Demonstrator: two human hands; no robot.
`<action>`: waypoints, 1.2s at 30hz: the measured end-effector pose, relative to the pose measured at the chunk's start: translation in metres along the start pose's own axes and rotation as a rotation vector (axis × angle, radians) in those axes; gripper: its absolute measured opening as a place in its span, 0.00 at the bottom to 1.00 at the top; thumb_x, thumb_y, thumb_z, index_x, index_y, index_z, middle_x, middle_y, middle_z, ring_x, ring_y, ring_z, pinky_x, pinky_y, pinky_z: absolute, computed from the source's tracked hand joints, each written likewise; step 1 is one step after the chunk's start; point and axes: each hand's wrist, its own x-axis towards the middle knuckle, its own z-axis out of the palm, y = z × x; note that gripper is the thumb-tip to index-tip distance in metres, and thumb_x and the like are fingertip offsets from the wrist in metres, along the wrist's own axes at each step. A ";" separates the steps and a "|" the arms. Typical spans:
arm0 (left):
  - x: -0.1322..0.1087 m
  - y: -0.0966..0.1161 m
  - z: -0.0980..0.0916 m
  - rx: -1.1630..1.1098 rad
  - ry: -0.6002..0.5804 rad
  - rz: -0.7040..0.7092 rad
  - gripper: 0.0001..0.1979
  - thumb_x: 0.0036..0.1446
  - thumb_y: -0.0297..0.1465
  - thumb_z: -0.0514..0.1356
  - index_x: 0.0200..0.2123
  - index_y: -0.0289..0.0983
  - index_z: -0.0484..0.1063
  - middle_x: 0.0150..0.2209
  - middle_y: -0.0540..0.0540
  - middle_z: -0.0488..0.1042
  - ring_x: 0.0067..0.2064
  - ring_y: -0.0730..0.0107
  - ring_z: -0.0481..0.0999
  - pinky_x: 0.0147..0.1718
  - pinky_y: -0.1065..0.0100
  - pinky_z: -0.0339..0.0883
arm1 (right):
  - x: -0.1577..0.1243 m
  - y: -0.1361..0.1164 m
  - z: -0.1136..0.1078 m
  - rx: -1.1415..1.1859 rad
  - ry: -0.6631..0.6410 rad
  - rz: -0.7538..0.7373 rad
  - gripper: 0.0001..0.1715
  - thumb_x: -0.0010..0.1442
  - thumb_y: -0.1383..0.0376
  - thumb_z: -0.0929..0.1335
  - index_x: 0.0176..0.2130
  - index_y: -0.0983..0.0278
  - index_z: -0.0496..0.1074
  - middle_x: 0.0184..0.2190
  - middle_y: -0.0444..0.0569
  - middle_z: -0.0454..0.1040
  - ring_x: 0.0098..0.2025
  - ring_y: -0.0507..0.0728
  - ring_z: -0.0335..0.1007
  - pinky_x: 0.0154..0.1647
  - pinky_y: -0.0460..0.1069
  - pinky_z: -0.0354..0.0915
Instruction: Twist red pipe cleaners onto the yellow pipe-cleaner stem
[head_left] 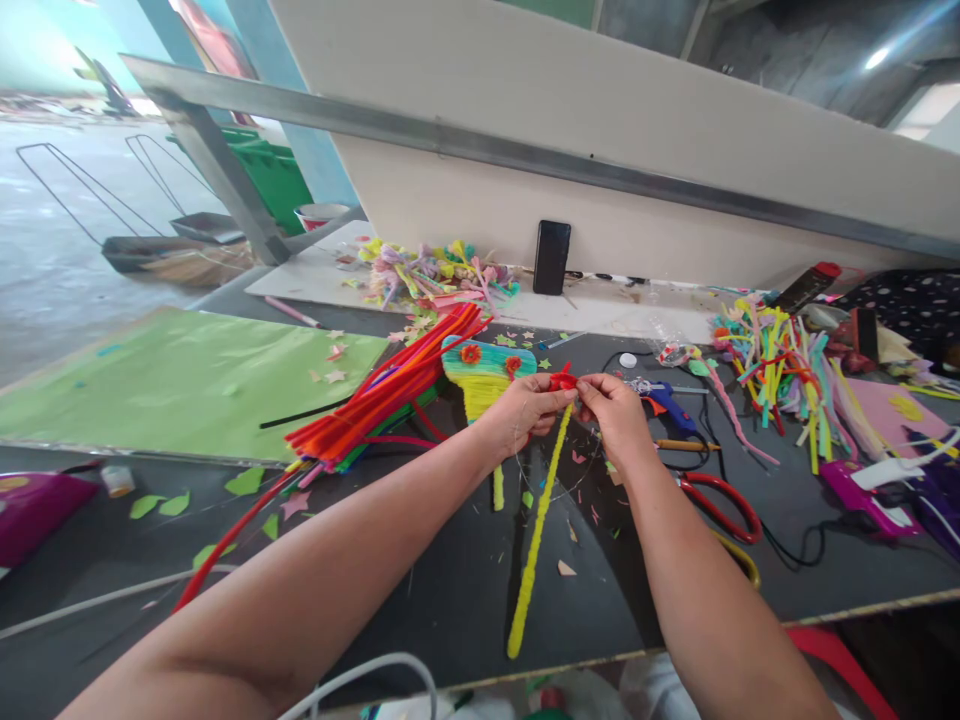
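Both my hands meet over the dark table, fingers pinched around a small red pipe cleaner piece (564,381). My left hand (525,412) grips it from the left, and my right hand (609,408) closes on its right side. Below the fingers a long yellow fuzzy stem (536,560) slants down toward the table's front edge; whether it joins the red piece is hidden. A thin clear loop of thread or wire hangs around the hands. Just behind my left hand lies a yellow and blue fuzzy shape (489,362) with two orange flowers.
A bundle of red and orange pipe cleaners (390,385) lies left, beside a green sheet (150,380). Right are a blue glue gun (675,405), red-handled scissors (724,508) and a colourful pipe cleaner pile (780,365). A phone (552,258) leans at the back.
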 end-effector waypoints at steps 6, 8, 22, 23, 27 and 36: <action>-0.001 0.000 0.005 0.005 0.132 0.071 0.16 0.43 0.36 0.67 0.29 0.34 0.65 0.17 0.58 0.56 0.13 0.88 0.49 0.13 0.76 0.37 | 0.000 0.000 -0.001 0.054 -0.009 0.040 0.11 0.47 0.57 0.72 0.28 0.62 0.73 0.16 0.40 0.66 0.18 0.49 0.58 0.20 0.45 0.54; -0.002 0.000 0.007 0.024 0.145 0.090 0.16 0.43 0.36 0.67 0.29 0.34 0.65 0.17 0.58 0.57 0.13 0.87 0.50 0.13 0.76 0.38 | 0.000 0.001 -0.001 0.060 -0.005 0.039 0.11 0.47 0.57 0.72 0.28 0.62 0.72 0.16 0.39 0.66 0.17 0.48 0.57 0.20 0.45 0.54; -0.002 0.003 0.006 0.058 0.205 0.097 0.12 0.46 0.35 0.64 0.26 0.34 0.65 0.12 0.59 0.54 0.12 0.86 0.49 0.13 0.76 0.39 | -0.001 -0.007 -0.003 0.267 -0.080 0.171 0.14 0.48 0.57 0.72 0.33 0.62 0.74 0.23 0.41 0.71 0.19 0.49 0.61 0.23 0.47 0.63; -0.002 0.004 0.004 0.051 0.213 0.095 0.12 0.46 0.35 0.64 0.26 0.34 0.65 0.12 0.59 0.54 0.12 0.86 0.49 0.13 0.76 0.39 | -0.001 -0.008 -0.004 0.281 -0.099 0.190 0.15 0.48 0.57 0.72 0.34 0.62 0.74 0.25 0.42 0.72 0.19 0.48 0.62 0.24 0.48 0.64; 0.000 0.005 0.001 0.032 0.238 0.108 0.13 0.44 0.35 0.65 0.26 0.33 0.66 0.12 0.59 0.54 0.12 0.86 0.48 0.13 0.76 0.38 | 0.000 -0.007 -0.008 0.272 -0.153 0.246 0.17 0.46 0.60 0.73 0.37 0.64 0.74 0.25 0.43 0.73 0.20 0.48 0.64 0.25 0.47 0.65; 0.000 0.002 0.001 0.047 0.198 0.114 0.14 0.45 0.36 0.65 0.28 0.33 0.67 0.14 0.57 0.57 0.13 0.87 0.49 0.13 0.76 0.38 | 0.002 -0.004 -0.008 0.220 -0.093 0.282 0.16 0.43 0.61 0.74 0.33 0.65 0.72 0.21 0.41 0.71 0.16 0.47 0.61 0.19 0.45 0.63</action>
